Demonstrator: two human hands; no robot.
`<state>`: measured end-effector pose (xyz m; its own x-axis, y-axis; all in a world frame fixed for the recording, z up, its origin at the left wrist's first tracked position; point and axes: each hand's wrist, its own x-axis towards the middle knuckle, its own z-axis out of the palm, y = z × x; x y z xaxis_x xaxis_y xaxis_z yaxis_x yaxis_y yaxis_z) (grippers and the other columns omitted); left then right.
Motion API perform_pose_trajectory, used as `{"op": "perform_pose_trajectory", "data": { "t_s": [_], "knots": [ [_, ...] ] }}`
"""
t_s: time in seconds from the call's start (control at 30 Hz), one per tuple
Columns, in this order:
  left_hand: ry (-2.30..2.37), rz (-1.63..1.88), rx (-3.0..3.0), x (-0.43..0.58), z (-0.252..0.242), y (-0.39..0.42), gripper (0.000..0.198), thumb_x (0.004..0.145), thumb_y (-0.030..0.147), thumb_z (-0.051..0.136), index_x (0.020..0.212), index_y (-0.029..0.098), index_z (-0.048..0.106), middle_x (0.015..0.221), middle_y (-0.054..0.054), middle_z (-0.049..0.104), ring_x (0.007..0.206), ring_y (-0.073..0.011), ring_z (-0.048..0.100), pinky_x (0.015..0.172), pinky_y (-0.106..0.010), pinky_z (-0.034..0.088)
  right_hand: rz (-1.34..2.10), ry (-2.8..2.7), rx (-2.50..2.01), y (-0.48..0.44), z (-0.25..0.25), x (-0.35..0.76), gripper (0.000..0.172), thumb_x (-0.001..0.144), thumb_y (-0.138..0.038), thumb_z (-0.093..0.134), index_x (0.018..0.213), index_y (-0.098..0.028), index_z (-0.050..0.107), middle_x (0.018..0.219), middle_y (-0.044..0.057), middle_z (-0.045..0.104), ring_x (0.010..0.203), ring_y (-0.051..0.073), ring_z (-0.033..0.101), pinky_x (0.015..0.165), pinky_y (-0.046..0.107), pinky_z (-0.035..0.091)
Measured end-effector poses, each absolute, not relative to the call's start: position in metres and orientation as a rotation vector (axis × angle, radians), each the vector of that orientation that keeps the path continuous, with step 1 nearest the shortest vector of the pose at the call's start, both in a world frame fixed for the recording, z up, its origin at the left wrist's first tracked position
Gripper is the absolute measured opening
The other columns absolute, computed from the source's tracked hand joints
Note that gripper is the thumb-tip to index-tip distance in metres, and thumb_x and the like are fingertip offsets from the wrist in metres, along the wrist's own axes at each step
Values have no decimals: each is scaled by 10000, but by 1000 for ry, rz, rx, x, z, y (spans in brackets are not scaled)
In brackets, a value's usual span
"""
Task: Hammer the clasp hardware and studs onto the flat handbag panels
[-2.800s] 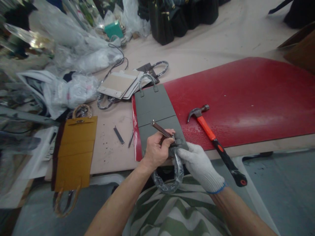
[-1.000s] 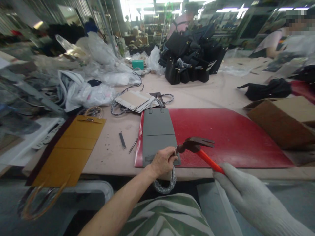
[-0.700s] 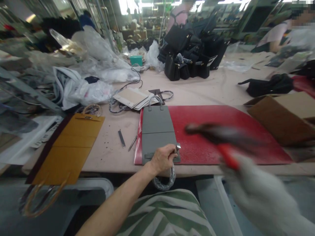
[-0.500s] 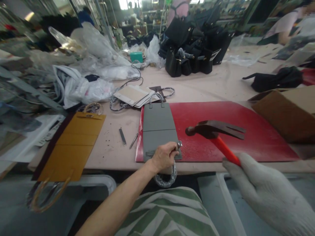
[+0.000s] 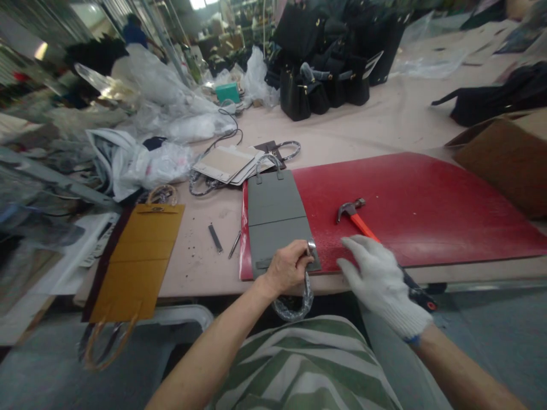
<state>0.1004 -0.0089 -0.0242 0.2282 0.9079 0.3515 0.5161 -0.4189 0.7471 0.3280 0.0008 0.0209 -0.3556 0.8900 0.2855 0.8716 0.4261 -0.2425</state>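
A flat grey bag panel (image 5: 273, 210) lies on the left end of a red mat (image 5: 427, 199). Its plastic-wrapped handle (image 5: 294, 302) hangs over the table's front edge. My bare left hand (image 5: 287, 269) is closed on a small metal tool (image 5: 311, 245), pressed onto the panel's near right corner. A hammer (image 5: 356, 219) with an orange and black handle lies on the mat, its head pointing away. My gloved right hand (image 5: 376, 279) rests on the hammer's handle with its fingers stretched out.
A mustard-yellow bag panel (image 5: 137, 262) lies left, overhanging the edge. A metal strip (image 5: 215, 238) and a thin pin (image 5: 234, 244) lie between the panels. Beyond are stacked panels (image 5: 226, 162), plastic bags (image 5: 145, 159) and black handbags (image 5: 325, 68). A cardboard box (image 5: 504, 159) stands right.
My right hand held the hammer raised half a second ago. The hammer now lies on the red mat and the hand's fingers have loosened over the handle. My left hand stayed put.
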Motion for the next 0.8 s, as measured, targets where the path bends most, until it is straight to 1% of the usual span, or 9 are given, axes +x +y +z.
{"op": "perform_pose_trajectory", "data": {
  "t_s": [0.1, 0.2, 0.27, 0.33, 0.4, 0.5, 0.6, 0.7, 0.8],
  "knots": [
    [1276, 1107, 1968, 103, -25, -10, 125, 920, 157, 567, 1012, 201, 639, 1052, -81, 719, 1008, -212, 680, 915, -333, 550, 347, -2380, -1382, -11, 12, 294, 351, 953, -286, 586, 1277, -163, 644, 1208, 125, 656, 1065, 279, 585, 917, 379, 422],
    [1312, 1209, 1699, 104, -21, -6, 111, 917, 211, 585, 995, 189, 661, 1031, -78, 736, 982, -206, 697, 918, -348, 567, 356, -2437, -1408, -13, 5, 278, 366, 935, -253, 600, 1284, -160, 663, 1199, 129, 661, 1030, 287, 562, 898, 397, 384],
    [1365, 1380, 1354, 96, -15, 0, 155, 938, 308, 580, 986, 179, 650, 1017, -78, 739, 948, -200, 712, 878, -354, 589, 339, -2442, -1417, -12, 3, 278, 379, 924, -244, 612, 1288, -154, 668, 1228, 137, 654, 1044, 294, 551, 913, 406, 371],
    [1401, 1535, 1044, 75, -6, 7, 263, 939, 426, 577, 968, 169, 627, 1003, -77, 731, 915, -196, 721, 831, -352, 604, 359, -2459, -1409, -9, 5, 281, 375, 917, -235, 613, 1280, -159, 672, 1228, 133, 655, 1040, 290, 551, 907, 399, 370],
    [1505, 1553, 958, 41, 4, 8, 345, 896, 504, 611, 918, 159, 621, 954, -71, 722, 871, -194, 719, 807, -344, 599, 376, -2477, -1412, -6, 8, 283, 355, 932, -239, 592, 1269, -168, 679, 1207, 126, 661, 1017, 283, 556, 886, 389, 371],
    [2010, 1237, 1155, -22, 15, -5, 326, 864, 475, 610, 772, 163, 625, 779, -53, 701, 749, -198, 689, 731, -306, 554, 372, -2508, -1438, -3, 11, 281, 327, 976, -264, 542, 1255, -188, 694, 1182, 116, 668, 986, 275, 558, 843, 378, 361],
    [2569, 564, 1327, -74, 18, -30, 307, 870, 412, 565, 663, 189, 604, 692, -77, 686, 760, -252, 682, 709, -320, 499, 327, -2540, -1484, 2, 13, 275, 297, 975, -259, 536, 1191, -192, 728, 1186, 120, 672, 965, 278, 559, 799, 379, 345],
    [2746, 31, 1267, -99, 14, -52, 311, 905, 405, 530, 738, 181, 666, 821, -156, 739, 878, -321, 706, 732, -356, 490, 273, -2573, -1437, 8, 12, 271, 264, 957, -264, 567, 1130, -202, 757, 1208, 116, 676, 982, 290, 563, 809, 393, 346],
    [2778, -161, 1223, -104, 9, -65, 345, 954, 374, 475, 898, 140, 722, 973, -221, 741, 954, -362, 706, 771, -399, 504, 248, -2638, -1322, 15, 13, 269, 264, 967, -262, 562, 1125, -220, 768, 1215, 103, 684, 1004, 294, 566, 827, 402, 347]
  ]
}}
